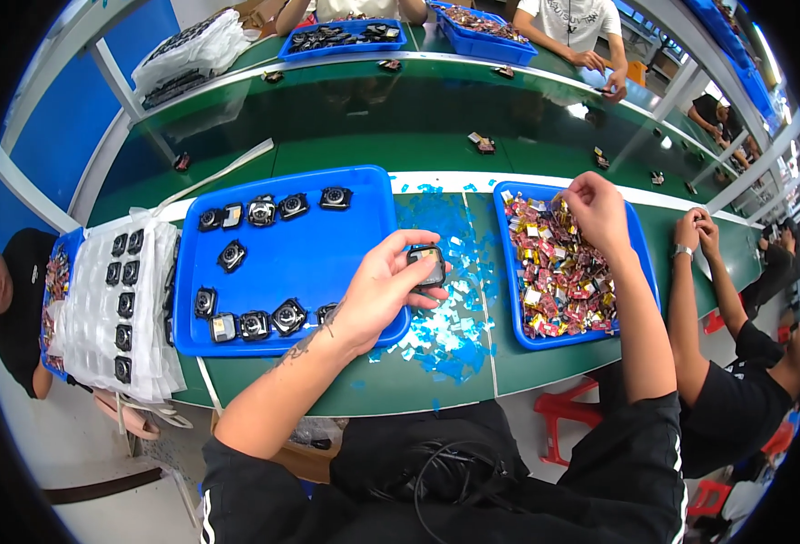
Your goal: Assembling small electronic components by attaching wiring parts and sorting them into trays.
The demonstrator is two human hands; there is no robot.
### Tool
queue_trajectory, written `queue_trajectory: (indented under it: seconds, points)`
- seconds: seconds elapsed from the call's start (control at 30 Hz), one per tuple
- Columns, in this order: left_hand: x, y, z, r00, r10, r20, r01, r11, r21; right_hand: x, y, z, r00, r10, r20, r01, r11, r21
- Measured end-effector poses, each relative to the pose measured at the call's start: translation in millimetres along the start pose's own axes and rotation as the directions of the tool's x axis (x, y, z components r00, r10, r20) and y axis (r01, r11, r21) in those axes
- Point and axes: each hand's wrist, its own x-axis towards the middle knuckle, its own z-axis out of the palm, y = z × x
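Observation:
My left hand [377, 290] is closed round a watch case [429, 269], a small dark squarish shell with a greyish inside, held above the table between the two trays. My right hand [597, 210] is over the far part of a blue tray [500, 263] heaped with small red, yellow and white electronic parts [554, 272]. Its fingers are pinched together; whatever they grip is too small to make out. To the left, a larger blue tray [300, 249] holds several black watch cases [288, 315] in loose rows along its far and near sides, with one near the middle left.
Small blue and white film scraps [450, 317] litter the green table [364, 385] between the trays. White packing sheets [92, 317] with black cases stand at the left. Beyond runs a green conveyor belt [364, 118] carrying scattered parts. Co-workers sit on both sides and opposite; a red stool [559, 417] is below.

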Motion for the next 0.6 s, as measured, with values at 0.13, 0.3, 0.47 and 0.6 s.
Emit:
queue_trajectory:
  seconds: [0.13,0.3,0.47,0.6]
  points:
    - [-7,2,3,0.998,0.066,-0.009,-0.065,0.997,0.041,-16,-7,-18,0.999,0.039,-0.037,-0.028,0.965,0.261]
    - [-8,-1,4,0.931,0.363,0.038,-0.354,0.871,0.341,-59,-58,-27,0.920,0.043,0.391,-0.350,0.543,0.763]
    - [-12,0,11,0.901,0.401,0.167,-0.431,0.780,0.454,-90,-102,-8,0.800,-0.147,0.581,-0.527,0.291,0.799]
    - [-13,-2,13,0.633,0.724,0.276,-0.681,0.350,0.643,-99,-110,9,0.773,-0.099,0.626,-0.620,0.089,0.780]
